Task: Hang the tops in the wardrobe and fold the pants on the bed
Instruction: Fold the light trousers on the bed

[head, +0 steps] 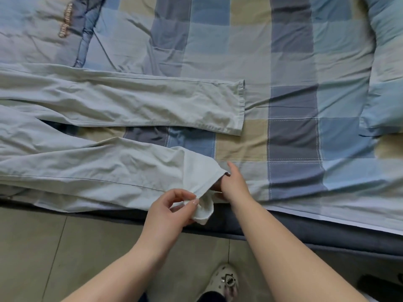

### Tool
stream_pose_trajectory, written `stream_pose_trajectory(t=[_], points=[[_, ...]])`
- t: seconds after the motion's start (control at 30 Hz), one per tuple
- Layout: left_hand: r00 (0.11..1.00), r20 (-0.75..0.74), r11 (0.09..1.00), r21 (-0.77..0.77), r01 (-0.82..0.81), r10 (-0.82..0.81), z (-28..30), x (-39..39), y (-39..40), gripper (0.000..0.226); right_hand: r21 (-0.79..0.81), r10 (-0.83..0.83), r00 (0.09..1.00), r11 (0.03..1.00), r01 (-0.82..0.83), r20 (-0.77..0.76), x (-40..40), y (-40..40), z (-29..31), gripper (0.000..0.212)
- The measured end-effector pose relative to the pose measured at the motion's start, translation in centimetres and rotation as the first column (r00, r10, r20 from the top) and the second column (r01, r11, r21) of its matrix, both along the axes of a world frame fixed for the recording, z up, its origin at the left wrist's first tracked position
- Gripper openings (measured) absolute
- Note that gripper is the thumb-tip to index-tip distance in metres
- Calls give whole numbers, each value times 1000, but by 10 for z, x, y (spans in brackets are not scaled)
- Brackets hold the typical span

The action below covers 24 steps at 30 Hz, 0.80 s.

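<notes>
- The pale green pants lie spread flat across the checked bed, legs pointing right, the far leg smooth, the near leg rumpled at its cuff by the bed's near edge.
- The left hand pinches the bunched cuff between thumb and curled fingers.
- The right hand reaches into the cuff opening. Its thumb is straight, but the fingers are hidden inside the cloth, so I cannot tell how they lie.
- To do it well, I judge the cuff should be pulled out square and flat to match the far leg before any fold.
- The waistband is cut off at the left.
- A blue garment at far left is only partly shown.
</notes>
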<state>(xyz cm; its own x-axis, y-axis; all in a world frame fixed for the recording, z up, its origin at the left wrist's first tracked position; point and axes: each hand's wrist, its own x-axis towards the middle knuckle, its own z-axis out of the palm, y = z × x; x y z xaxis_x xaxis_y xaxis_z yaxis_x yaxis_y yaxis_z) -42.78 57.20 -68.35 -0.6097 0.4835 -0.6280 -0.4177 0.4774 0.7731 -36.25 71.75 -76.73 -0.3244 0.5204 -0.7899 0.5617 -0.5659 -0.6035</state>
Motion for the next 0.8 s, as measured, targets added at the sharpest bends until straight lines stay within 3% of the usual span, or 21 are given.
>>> stream_pose_trajectory(t=[0.1,0.17,0.27,0.4,0.47,0.53,0.67,0.73,0.8], points=[[1000,-24,1000,15,-1,2,5,3,2,14,-8,9,997,1000,-8,70,-1,5,-2,68],[998,-59,1000,2,20,-20,5,8,4,17,59,23,991,998,-31,131,3,11,-1,51],[971,-191,984,-133,122,-147,-4,19,4,25,240,55,982,966,-97,179,12,22,5,30],[866,-276,886,-334,321,-417,-24,35,14,16,665,68,990,734,-135,127,11,45,24,41],[830,-195,811,-415,413,-523,-35,46,24,14,602,157,966,758,-251,205,12,62,26,44],[774,-118,725,-460,513,-622,-43,57,34,13,396,160,970,891,-220,181,18,75,23,45],[868,27,828,-287,481,-495,-51,71,55,17,347,-50,998,937,35,35,20,86,17,44],[872,115,838,-240,490,-476,-56,78,62,20,276,-21,999,961,8,41,25,92,17,42],[865,141,827,-253,502,-481,-65,81,62,20,277,120,987,950,-145,107,32,97,17,38]])
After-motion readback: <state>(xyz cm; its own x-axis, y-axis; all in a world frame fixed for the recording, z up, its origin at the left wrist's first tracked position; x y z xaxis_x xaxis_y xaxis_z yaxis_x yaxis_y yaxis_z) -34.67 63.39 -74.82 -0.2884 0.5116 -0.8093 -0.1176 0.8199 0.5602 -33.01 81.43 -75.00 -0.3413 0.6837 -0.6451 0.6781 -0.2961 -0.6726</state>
